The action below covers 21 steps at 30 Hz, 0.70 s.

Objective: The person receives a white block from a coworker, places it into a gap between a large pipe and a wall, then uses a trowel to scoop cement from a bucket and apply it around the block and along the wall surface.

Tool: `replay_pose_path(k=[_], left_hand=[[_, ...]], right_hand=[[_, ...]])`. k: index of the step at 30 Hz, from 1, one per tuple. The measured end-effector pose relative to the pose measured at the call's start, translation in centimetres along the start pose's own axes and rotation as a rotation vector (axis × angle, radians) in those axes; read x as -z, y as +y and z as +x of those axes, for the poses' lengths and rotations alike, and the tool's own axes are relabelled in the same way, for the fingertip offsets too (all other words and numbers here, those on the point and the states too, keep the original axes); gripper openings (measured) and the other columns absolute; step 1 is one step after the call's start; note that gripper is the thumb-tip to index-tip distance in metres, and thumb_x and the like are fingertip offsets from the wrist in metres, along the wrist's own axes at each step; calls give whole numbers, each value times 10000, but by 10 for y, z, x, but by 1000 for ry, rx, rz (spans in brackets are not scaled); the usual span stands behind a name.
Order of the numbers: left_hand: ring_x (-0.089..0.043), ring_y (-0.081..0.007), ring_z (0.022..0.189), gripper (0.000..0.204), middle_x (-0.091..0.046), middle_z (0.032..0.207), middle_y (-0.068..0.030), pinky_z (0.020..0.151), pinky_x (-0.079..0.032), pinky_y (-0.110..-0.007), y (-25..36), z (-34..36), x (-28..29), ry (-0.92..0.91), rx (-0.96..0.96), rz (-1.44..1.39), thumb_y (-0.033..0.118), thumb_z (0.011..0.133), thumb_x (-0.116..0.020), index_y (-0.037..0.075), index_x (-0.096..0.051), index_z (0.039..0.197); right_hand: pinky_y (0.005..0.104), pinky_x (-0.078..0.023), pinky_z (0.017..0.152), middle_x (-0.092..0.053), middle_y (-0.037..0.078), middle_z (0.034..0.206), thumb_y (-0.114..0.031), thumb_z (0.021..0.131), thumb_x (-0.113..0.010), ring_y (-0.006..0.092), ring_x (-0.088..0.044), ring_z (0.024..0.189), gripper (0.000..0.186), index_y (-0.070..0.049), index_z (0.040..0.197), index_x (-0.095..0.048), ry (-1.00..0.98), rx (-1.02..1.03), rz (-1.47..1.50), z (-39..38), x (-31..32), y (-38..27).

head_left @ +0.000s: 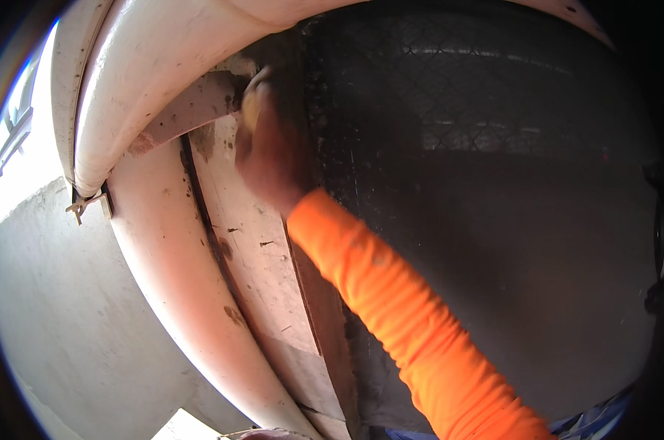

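Observation:
My right hand (275, 155), in an orange sleeve (398, 308), reaches up from the lower right to the upper left-centre. Its fingers are closed, and a small yellowish piece (251, 111) shows between them; blur and shadow hide what kind it is. The hand is beside the left edge of a large dark panel (479, 227), close to where a pinkish crosspiece (192, 110) ends. Whether the piece touches the surface there, I cannot tell. My left hand is out of view.
A pale curved post (178, 264) runs down the left, with a stained, scuffed strip (251, 242) beside it. Across the top bends a thick pale beam (163, 51). A latch-like fitting (90, 205) sticks out at the left, before a grey wall (60, 308). Blue fabric (603, 418) shows lower right.

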State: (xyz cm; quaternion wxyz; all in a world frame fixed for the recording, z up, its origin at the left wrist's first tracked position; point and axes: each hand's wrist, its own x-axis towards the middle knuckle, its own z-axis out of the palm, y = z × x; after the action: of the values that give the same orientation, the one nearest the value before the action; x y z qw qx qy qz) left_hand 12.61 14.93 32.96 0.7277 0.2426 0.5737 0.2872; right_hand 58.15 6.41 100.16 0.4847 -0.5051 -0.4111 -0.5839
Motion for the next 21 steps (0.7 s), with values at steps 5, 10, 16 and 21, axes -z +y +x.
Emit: replay_pose_path(k=[5, 10, 16, 21], left_hand=[[-638, -306, 816, 710, -612, 1038, -193, 622, -631, -559, -2, 3, -7, -4, -11, 105, -48, 834, -688, 88, -335, 1435], [-631, -298, 799, 682, -608, 1013, -184, 610, -618, -547, -3, 7, -12, -11, -2, 139, -46, 832, -690, 90, -350, 1407], [-623, -289, 778, 649, -603, 983, -173, 596, -603, -533, -5, 9, -16, -17, 11, 169, -42, 829, -693, 94, -369, 1374], [-616, -282, 760, 621, -598, 958, -164, 584, -591, -521, -8, 10, -20, -19, 21, 182, -39, 827, -696, 96, -384, 1347]], right_hand=[[475, -529, 812, -627, 185, 987, -78, 909, -686, 383, -661, 876, 565, -1, 1387, -396, -76, -44, 246, -67, 26, -3], [369, -500, 788, -577, 128, 1053, -215, 978, -660, 231, -597, 901, 397, -30, 1288, -495, -82, -194, 336, -50, 66, 55], [291, -510, 577, -577, 10, 858, -378, 1028, -591, 84, -556, 682, 334, -90, 1195, -584, -268, -674, 467, 17, 99, 103], [305, -507, 594, -572, 14, 846, -450, 1019, -593, 116, -560, 689, 372, -96, 1135, -582, -344, -682, 549, 69, 76, 113]])
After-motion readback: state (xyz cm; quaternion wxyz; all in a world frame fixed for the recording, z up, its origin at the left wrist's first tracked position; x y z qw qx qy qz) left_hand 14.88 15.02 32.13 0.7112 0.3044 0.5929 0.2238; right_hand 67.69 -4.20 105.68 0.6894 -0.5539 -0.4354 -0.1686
